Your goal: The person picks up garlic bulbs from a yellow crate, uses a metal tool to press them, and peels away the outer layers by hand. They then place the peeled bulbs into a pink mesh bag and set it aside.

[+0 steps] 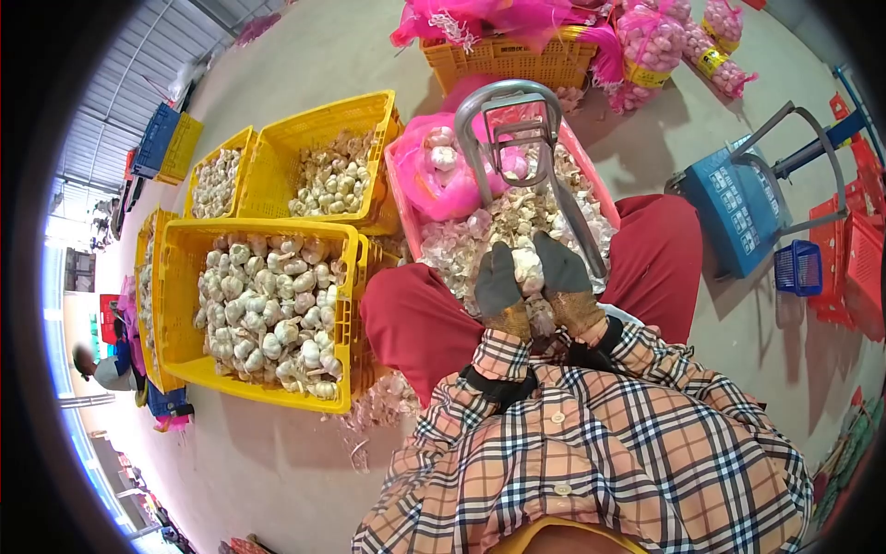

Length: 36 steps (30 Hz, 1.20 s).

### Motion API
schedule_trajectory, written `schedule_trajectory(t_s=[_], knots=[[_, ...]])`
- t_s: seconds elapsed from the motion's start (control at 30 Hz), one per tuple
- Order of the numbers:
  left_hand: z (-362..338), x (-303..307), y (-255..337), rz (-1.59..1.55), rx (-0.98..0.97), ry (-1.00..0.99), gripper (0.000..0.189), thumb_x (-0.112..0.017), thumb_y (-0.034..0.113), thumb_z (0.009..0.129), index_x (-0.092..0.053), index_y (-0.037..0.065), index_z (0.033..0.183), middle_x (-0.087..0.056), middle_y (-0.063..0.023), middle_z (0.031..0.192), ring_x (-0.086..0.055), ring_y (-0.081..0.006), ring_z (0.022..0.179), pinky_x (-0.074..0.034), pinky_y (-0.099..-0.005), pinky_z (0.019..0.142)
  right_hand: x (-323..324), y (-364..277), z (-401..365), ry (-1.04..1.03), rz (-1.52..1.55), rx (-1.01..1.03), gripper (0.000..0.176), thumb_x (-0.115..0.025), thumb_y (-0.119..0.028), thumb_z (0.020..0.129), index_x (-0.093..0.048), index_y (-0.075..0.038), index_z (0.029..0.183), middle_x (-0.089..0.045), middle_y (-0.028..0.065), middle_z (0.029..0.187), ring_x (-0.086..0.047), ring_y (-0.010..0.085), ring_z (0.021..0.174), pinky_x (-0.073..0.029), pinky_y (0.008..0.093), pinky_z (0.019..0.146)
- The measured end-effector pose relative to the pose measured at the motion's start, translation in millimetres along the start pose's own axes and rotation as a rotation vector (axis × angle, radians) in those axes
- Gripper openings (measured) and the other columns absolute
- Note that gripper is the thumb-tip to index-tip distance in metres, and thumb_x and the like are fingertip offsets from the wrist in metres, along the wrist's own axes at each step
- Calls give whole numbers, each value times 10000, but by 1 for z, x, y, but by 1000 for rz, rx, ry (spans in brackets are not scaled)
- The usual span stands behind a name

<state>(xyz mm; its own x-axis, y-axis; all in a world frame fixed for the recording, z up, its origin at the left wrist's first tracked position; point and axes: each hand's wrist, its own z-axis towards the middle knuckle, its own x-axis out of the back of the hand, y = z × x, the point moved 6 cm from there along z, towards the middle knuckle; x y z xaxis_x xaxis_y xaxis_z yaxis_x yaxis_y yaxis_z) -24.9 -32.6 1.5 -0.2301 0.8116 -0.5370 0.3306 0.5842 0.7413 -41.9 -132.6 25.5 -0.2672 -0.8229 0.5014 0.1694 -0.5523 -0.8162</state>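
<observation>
While the left hand (pixel 501 284) and right hand (pixel 565 279) cup garlic (pixel 528 270) in a closed grip, a yellow crate (pixel 348 319) holds bulbs (pixel 268 314)

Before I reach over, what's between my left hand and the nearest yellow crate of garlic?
The head view shows your left knee, in red, between left hand and crate.

A whitish garlic bulb (pixel 528 270), rounded and papery, sits between the two gloved hands, just right of the frame's centre; which way its stem points cannot be told. Just below it in the frame, also between the hands, shows a duller, pinkish-grey clump (pixel 541 315), partly hidden, its shape unclear. Both are over the near edge of the pink tub (pixel 399 196), where loose, dry, cream-and-brown garlic (pixel 521 214) lies heaped among pale, papery skins.
</observation>
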Motion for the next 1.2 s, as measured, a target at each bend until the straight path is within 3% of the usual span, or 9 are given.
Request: schedule_trajectory(t_s=[0.17, 0.27, 0.33, 0.37, 0.47, 0.5, 0.63, 1.0, 1.2], knots=[[22, 30, -19, 78, 25, -63, 312, -495, 291, 903, -580, -7, 864, -593, -45, 676, -553, -111, 571, -445, -246, 510, 11, -11, 2, 46, -175, 107, 248, -537, -96, 784, -565, -1, 1011, -605, 153, 867, -589, 291, 789, -466, 347, 700], [26, 25, -31, -197, 200, -279, 319, -505, 292, 897, -589, -13, 850, -614, -63, 712, -571, -117, 591, -456, -236, 521, -2, -3, -1, -276, -15, -21, 267, -553, -110, 759, -573, -9, 1005, -599, 150, 849, -583, 309, 762, -469, 364, 686], [1, 5, 29, 311, -288, -84, 320, -516, 288, 891, -598, -17, 841, -619, -66, 714, -569, -121, 581, -459, -232, 517, -29, 26, -24, -587, -443, 226, 245, -572, -152, 747, -598, -21, 952, -590, 160, 839, -589, 336, 783, -476, 381, 640], [5, 14, 28, 275, -113, 91, 316, -525, 278, 888, -605, -21, 824, -615, -63, 693, -568, -121, 580, -462, -233, 516, -23, 19, -28, -798, -432, 68, 277, -557, -204, 806, -593, -5, 995, -593, 166, 889, -597, 306, 810, -477, 349, 687], [9, 4, 51, 447, -269, -144, 310, -535, 272, 886, -606, -17, 796, -611, -59, 673, -566, -111, 584, -462, -227, 535, 18, -18, -3, -487, 160, -555, 353, -523, -254, 869, -542, 19, 1092, -593, 158, 988, -595, 233, 867, -462, 300, 759], [7, 3, 52, 390, 14, -125, 307, -549, 269, 880, -599, -10, 763, -604, -49, 657, -553, -96, 567, -449, -216, 522, 9, 0, -3, -349, 336, -431, 420, -521, -278, 890, -490, 38, 1166, -582, 134, 1052, -567, 160, 904, -439, 266, 793], [6, 3, 39, 353, -127, -88, 203, -571, 186, 866, -596, -6, 808, -587, -34, 692, -519, -81, 565, -419, -223, 511, 3, -20, 1, -483, 784, -538, 455, -632, -215, 818, -496, 45, 1167, -586, 73, 1040, -545, 98, 897, -441, 232, 771], [15, 13, -2, -212, 313, -53, 401, -441, 391, 884, -582, 17, 903, -611, -110, 761, -598, -204, 655, -506, -314, 566, -3, -10, 1, -331, 782, -582, 410, -595, -189, 835, -512, 12, 1183, -607, 52, 980, -549, 87, 812, -453, 225, 723], [13, 5, 12, 35, 133, -108, 306, -524, 313, 888, -587, 15, 911, -637, -58, 796, -583, -118, 598, -470, -224, 524, 7, -5, 8, -191, 547, -393, 391, -592, -213, 840, -523, 6, 1156, -597, 30, 907, -537, 92, 778, -436, 216, 699]])
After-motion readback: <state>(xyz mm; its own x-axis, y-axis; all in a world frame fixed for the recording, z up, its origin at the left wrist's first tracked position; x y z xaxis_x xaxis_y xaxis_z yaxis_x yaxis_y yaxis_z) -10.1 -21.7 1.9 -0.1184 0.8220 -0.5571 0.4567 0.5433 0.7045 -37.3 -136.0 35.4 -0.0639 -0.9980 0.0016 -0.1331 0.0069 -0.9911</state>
